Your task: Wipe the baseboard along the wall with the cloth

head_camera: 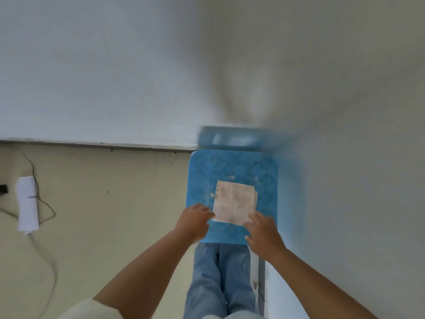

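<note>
A folded, stained white cloth lies flat on the seat of a blue plastic chair that stands in the room's corner. My left hand is at the cloth's near left corner, fingers curled toward its edge. My right hand lies with spread fingers on the cloth's near right corner. Whether either hand grips the cloth is unclear. A grey baseboard runs along the foot of the white wall to the left of the chair. Another baseboard strip shows along the right wall near my legs.
A folded white paper or cloth and a thin black cable lie on the beige floor at the left. A small dark object sits at the left edge. My legs in blue jeans are just before the chair.
</note>
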Demonstrator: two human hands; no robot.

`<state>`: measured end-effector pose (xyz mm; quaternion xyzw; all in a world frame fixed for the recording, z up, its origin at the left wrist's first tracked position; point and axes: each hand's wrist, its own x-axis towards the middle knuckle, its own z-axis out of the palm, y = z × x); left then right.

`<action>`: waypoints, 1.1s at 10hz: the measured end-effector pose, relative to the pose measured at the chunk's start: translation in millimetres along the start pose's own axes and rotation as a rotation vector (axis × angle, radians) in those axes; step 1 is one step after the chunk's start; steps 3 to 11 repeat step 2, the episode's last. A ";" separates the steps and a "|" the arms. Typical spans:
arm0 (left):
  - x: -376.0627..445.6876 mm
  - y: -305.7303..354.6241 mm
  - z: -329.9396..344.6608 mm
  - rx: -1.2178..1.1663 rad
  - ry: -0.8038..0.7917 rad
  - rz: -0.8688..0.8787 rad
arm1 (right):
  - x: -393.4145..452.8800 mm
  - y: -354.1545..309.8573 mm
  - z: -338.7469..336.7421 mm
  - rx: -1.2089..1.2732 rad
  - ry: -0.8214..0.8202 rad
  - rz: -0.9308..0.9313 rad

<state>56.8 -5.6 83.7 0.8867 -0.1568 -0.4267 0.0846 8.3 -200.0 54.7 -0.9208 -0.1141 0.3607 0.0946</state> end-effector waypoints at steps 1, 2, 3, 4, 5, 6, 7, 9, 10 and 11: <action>-7.3 4.6 -11.0 0.027 0.067 -0.104 | 0.6 -14.9 -28.6 -0.117 0.012 0.075; -10.9 16.6 -44.3 0.082 0.190 -0.167 | 12.9 -24.8 -71.0 -0.123 0.177 0.143; -10.9 16.6 -44.3 0.082 0.190 -0.167 | 12.9 -24.8 -71.0 -0.123 0.177 0.143; -10.9 16.6 -44.3 0.082 0.190 -0.167 | 12.9 -24.8 -71.0 -0.123 0.177 0.143; -10.9 16.6 -44.3 0.082 0.190 -0.167 | 12.9 -24.8 -71.0 -0.123 0.177 0.143; -10.9 16.6 -44.3 0.082 0.190 -0.167 | 12.9 -24.8 -71.0 -0.123 0.177 0.143; -10.9 16.6 -44.3 0.082 0.190 -0.167 | 12.9 -24.8 -71.0 -0.123 0.177 0.143; -10.9 16.6 -44.3 0.082 0.190 -0.167 | 12.9 -24.8 -71.0 -0.123 0.177 0.143; -10.9 16.6 -44.3 0.082 0.190 -0.167 | 12.9 -24.8 -71.0 -0.123 0.177 0.143; -10.9 16.6 -44.3 0.082 0.190 -0.167 | 12.9 -24.8 -71.0 -0.123 0.177 0.143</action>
